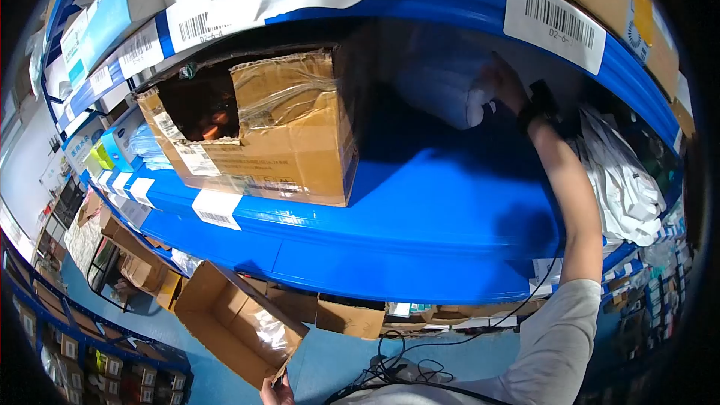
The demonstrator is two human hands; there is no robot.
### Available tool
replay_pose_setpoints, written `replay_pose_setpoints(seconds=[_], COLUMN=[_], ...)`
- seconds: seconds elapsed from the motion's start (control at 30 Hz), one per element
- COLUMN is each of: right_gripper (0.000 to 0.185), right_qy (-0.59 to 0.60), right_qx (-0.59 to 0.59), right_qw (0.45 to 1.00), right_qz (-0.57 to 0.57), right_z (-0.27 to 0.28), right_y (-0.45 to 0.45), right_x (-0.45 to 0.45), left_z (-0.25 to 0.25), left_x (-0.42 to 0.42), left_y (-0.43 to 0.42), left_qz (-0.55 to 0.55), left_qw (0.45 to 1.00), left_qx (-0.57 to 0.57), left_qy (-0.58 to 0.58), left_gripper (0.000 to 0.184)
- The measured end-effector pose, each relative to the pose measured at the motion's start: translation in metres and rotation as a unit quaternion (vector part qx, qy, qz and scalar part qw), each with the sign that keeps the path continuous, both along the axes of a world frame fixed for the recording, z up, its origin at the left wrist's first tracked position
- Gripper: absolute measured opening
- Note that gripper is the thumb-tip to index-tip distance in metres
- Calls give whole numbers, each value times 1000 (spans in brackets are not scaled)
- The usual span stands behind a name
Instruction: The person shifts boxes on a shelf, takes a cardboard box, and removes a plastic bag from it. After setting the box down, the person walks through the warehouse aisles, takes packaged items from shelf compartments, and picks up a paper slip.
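Observation:
My left hand (277,391) grips the near edge of an open cardboard box (217,330) at the bottom of the view. Inside that box lies something in clear plastic (271,331). Deep in the blue shelf (450,202), my right hand (504,84) is closed at the right end of a pale, plastic-wrapped package (442,90). Shadow dims the fingers and the back of the package. A dark band (534,111) circles my right wrist.
A large torn-open carton (277,135) stands on the shelf to the left. White plastic bags (619,180) sit right of my arm. The upper shelf beam (450,0) runs above my hand. A black cable (465,343) hangs by my right sleeve; more boxes (349,318) stand below.

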State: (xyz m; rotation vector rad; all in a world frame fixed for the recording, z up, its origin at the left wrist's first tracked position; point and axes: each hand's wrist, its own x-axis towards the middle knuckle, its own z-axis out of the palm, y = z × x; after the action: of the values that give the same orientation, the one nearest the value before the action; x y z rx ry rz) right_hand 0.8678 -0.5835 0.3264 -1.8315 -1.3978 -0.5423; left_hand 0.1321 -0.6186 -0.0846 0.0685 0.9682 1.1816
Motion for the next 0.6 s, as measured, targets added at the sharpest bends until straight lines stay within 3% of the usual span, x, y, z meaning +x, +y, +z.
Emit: replay_pose_setpoints(seconds=[0.1, 0.17, 0.2, 0.27, 0.3, 0.4, 0.43, 0.47, 0.53, 0.6], right_gripper=[45, 43, 43, 45, 45, 43, 43, 44, 47, 50], right_qy=[54, 283, 284, 485, 486, 590, 675, 673, 567, 470], right_qx=[2, -2, -3, 76, 75, 84, 120, 80, -66, -116], right_qw=[998, 954, 953, 863, 862, 747, 628, 606, 657, 733], right_qz=[43, 99, 102, 120, 124, 294, 370, 417, 493, 479], right_z=[11, 7, 1, -9, -21, -51, -38, -37, -41, -45], right_y=[-7, -6, -1, 10, 23, 71, 75, 84, 114, 125], right_x=[-17, -30, -44, -72, -50, -8, -47, -59, -58, -57], left_z=[13, 13, 10, 14, 24, 29, 30, 50, 53, 56], left_x=[4, 1, -1, -1, 3, -1, 0, 10, 11, 9], left_y=[0, -2, -2, -4, -8, -17, -19, -21, -25, -28], left_qz=[9, 25, 23, 24, 28, 39, 36, 61, 76, 83], left_qw=[1000, 999, 999, 1000, 999, 999, 999, 997, 997, 996], left_qx=[-19, -33, -23, -11, -16, -11, -3, -39, -26, -22], left_qy=[19, 30, 18, 7, 22, 9, -18, 22, 13, 29], left_gripper=[15, 15, 14, 14, 15, 17, 19, 23, 23, 26])
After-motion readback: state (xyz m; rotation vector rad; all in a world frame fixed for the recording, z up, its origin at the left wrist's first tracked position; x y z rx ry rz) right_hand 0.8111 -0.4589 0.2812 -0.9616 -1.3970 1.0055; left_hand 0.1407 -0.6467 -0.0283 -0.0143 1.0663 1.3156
